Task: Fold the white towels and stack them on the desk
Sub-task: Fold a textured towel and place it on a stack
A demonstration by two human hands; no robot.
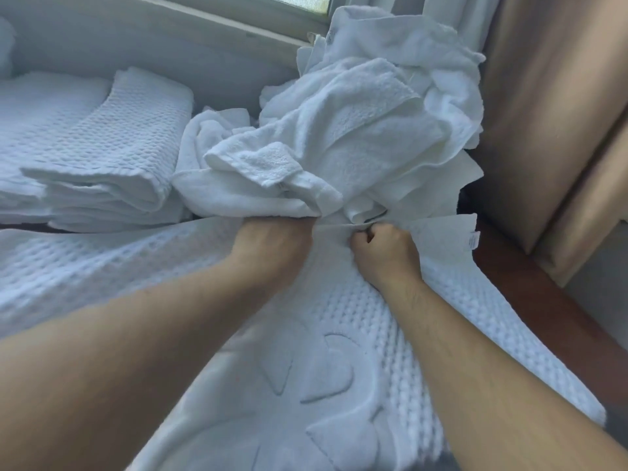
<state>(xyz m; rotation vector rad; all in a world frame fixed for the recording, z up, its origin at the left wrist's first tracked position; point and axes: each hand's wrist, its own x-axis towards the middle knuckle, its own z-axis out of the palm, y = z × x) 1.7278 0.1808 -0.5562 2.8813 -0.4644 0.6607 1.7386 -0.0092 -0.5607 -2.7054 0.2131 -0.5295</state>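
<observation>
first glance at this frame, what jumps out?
The big rumpled pile of unfolded white towels at top centre, heaped against the window and curtain. Just below it both hands meet at the far edge of the waffle-weave towel spread across the foreground: the right hand is fisted on the edge, while the left hand has its fingers hidden under the pile. At left sits a stack of folded towels.

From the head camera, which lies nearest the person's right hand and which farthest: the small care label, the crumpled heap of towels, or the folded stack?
Measured from the right hand:
1. Crumpled heap of white terry towels, just beyond the knuckles.
2. Small white care label, to the right on the spread towel's corner.
3. Folded stack of white waffle-weave towels, far left.
</observation>
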